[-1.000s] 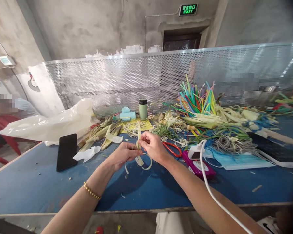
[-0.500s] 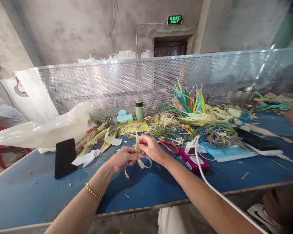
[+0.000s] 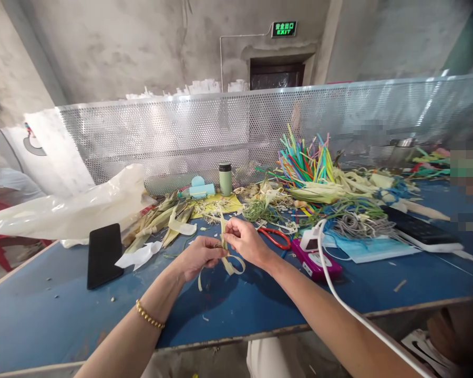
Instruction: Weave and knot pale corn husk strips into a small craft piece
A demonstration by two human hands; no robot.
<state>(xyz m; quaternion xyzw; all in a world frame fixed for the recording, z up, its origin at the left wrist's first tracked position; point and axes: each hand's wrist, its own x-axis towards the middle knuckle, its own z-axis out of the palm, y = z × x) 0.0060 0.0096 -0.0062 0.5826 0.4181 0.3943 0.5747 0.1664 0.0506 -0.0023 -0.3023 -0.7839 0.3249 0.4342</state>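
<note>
Between my two hands is a pale, yellowish strip of husk [image 3: 232, 269], raised a little over the blue table. Its lower part curls into a loop, and a thin tail hangs down on the left. My left hand [image 3: 200, 257] pinches the strip between thumb and fingers. Close beside it on the right, my right hand [image 3: 245, 240] pinches the same strip higher up, where its end points upward. The fingers cover the spot where the strip crosses or bends. Red-handled scissors [image 3: 274, 239] lie just right of my right hand.
Dried husks [image 3: 157, 223], a white scrap [image 3: 139, 255] and a black phone [image 3: 104, 256] lie left. A green bottle [image 3: 225, 179] stands behind. To the right are a purple box [image 3: 316, 261] with a white cable, tangled cords [image 3: 358, 223], a blue mask [image 3: 372, 249] and colourful sticks [image 3: 305, 160].
Both hands keep their pinch on the husk strip, with only a slight shift of the fingers. The strip's thin tail has swung slightly left. The view has shifted a little.
</note>
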